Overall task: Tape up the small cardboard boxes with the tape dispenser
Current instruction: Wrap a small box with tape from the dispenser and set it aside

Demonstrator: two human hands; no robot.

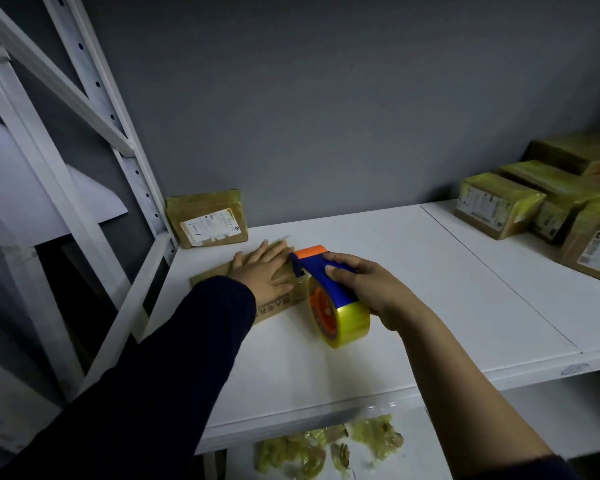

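A small flat cardboard box [281, 304] lies on the white shelf [430, 289], near its left end. My left hand [262, 270] presses flat on the box's top, fingers straight and spread. My right hand [364, 289] grips the blue handle of the tape dispenser [329, 292], which has an orange front and a yellowish clear tape roll. The dispenser's front end sits at the box's right top edge, close to my left fingertips. My left arm hides most of the box's near side.
A taped box [208, 220] leans against the grey wall at the back left. Several taped boxes [499, 206] are stacked at the right end of the shelf. White rack uprights [125, 157] stand left. Crumpled tape scraps [326, 445] lie on the level below.
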